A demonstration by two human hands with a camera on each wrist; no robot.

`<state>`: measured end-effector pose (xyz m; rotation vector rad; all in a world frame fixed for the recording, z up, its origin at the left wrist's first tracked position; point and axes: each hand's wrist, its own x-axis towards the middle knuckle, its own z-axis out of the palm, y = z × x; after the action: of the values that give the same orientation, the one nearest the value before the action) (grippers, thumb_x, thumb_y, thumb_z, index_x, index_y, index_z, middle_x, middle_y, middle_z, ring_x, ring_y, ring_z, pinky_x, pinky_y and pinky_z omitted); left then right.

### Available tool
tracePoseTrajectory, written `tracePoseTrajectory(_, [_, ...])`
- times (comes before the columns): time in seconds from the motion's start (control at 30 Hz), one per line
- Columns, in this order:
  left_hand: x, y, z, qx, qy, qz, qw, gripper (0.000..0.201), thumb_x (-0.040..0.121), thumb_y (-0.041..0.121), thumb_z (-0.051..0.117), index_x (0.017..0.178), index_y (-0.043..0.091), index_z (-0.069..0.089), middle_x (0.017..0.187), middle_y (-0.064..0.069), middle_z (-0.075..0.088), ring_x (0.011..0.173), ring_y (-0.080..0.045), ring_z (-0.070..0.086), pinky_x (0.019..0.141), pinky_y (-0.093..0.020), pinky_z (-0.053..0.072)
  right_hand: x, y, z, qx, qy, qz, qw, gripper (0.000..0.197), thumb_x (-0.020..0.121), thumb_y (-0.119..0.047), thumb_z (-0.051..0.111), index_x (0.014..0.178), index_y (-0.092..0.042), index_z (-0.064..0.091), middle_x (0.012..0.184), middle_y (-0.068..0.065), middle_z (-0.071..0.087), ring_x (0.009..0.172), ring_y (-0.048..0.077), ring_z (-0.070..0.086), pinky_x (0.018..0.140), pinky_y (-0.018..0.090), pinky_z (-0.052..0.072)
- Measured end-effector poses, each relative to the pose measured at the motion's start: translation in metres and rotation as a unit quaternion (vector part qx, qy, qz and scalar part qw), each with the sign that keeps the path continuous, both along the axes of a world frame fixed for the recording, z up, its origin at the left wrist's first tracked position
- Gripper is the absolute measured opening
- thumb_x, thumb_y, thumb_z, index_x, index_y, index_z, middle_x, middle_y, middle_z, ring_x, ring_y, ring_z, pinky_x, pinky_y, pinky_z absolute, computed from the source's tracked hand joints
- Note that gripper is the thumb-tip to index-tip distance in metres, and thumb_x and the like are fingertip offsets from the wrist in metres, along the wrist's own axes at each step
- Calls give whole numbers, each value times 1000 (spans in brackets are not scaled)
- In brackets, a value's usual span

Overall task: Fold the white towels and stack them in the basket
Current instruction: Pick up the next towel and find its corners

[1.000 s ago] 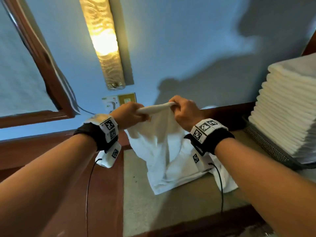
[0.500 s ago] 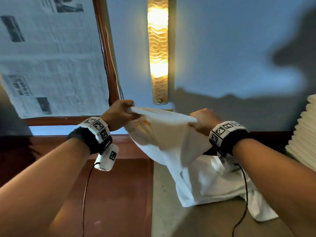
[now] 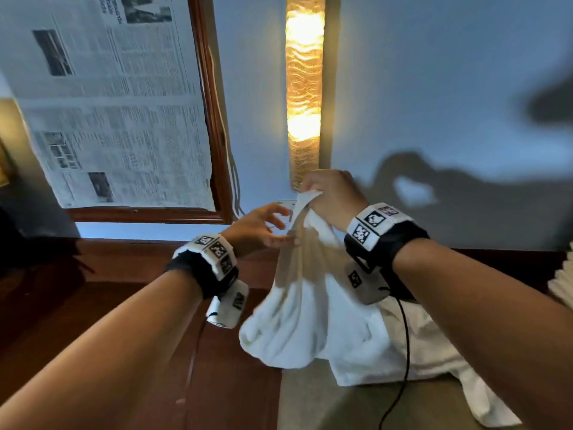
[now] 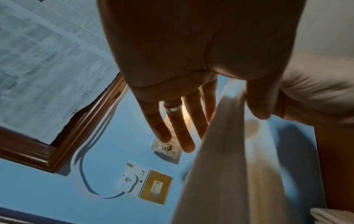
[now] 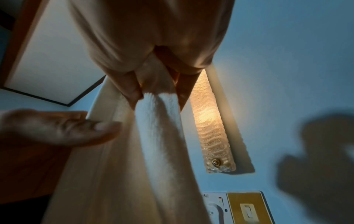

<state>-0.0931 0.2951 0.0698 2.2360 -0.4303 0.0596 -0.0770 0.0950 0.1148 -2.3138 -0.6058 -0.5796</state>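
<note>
Towel (image 3: 305, 308) is hanging from the pinching right hand (image 3: 330, 198), probably so the left hand's (image 3: 259, 229) loose fingers can find an edge.

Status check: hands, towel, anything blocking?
Right hand pinches the white towel by its top edge, hanging bunched. Left hand open, fingertips at the cloth. Folded stack at right edge. Nothing blocking.
</note>
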Motion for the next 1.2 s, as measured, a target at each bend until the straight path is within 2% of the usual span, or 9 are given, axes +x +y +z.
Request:
tracePoseTrajectory(0.13, [19,-21,-4,-45,-59,-5,997,53,79,51,68,92,-1,68,83,-12,69,74,-26,63,71,-39,50,17,8,3,-16,15,36,999,13,78,-5,64,78,-18,68,85,5,67,81,20,58,66,25,43])
tracePoseTrajectory(0.23, [29,-17,-2,-6,-76,21,997,41,90,35,51,79,-4,61,70,-2,53,65,-12,47,64,-33,37,39,4,0,-33,1,42,999,21,78,-11,69,68,-27,58,70,-3,59,70,17,53,62,25,39])
tracePoseTrajectory(0.33, [34,-4,3,-35,-64,56,996,37,99,26,51,83,-6,61,74,-7,54,69,-14,49,61,-31,38,59,-3,-12,-24,28,65,997,11,79,-18,75,73,-15,67,63,-12,53,61,3,47,59,26,37])
tracePoseTrajectory(0.47, [35,17,1,-54,-9,95,994,31,104,12,51,94,-14,64,74,-12,56,59,-14,51,54,-27,43,75,-3,-42,-78,87,91,989,18,85,-28,65,87,-13,76,68,-6,60,66,9,53,63,28,41])
tracePoseTrajectory(0.63, [36,17,-7,-46,-30,99,994,37,101,27,61,89,-7,69,73,-11,58,66,-16,52,60,-28,43,81,25,-50,-10,18,125,992,14,90,-19,65,81,-12,74,76,-3,67,77,15,58,72,29,39])
tracePoseTrajectory(0.83, [44,38,11,-76,-120,148,979,37,102,18,57,74,-5,61,69,-12,56,63,-18,52,60,-32,45,82,48,-60,-47,7,122,991,46,91,-25,65,54,-26,37,54,-8,40,60,18,42,59,35,25])
tracePoseTrajectory(0.97, [41,72,16,-60,-132,146,979,21,103,18,55,99,13,74,89,2,69,81,-2,62,74,-18,49,85,33,-112,-195,130,121,965,29,90,-21,65,62,-18,61,55,-7,47,60,15,42,64,25,30])
tracePoseTrajectory(1.07, [33,106,16,-53,-142,135,979,26,104,16,52,86,27,67,79,14,62,70,13,57,66,-7,42,86,7,-147,-256,233,50,937,23,91,-19,65,68,-21,68,49,-20,54,64,12,52,67,22,36])
tracePoseTrajectory(1.2, [26,142,6,-57,-118,82,988,36,105,16,50,76,32,65,73,14,61,67,8,55,68,-15,43,88,-1,-136,-135,207,-93,965,18,93,-16,61,80,-23,71,84,5,72,90,29,66,76,33,49])
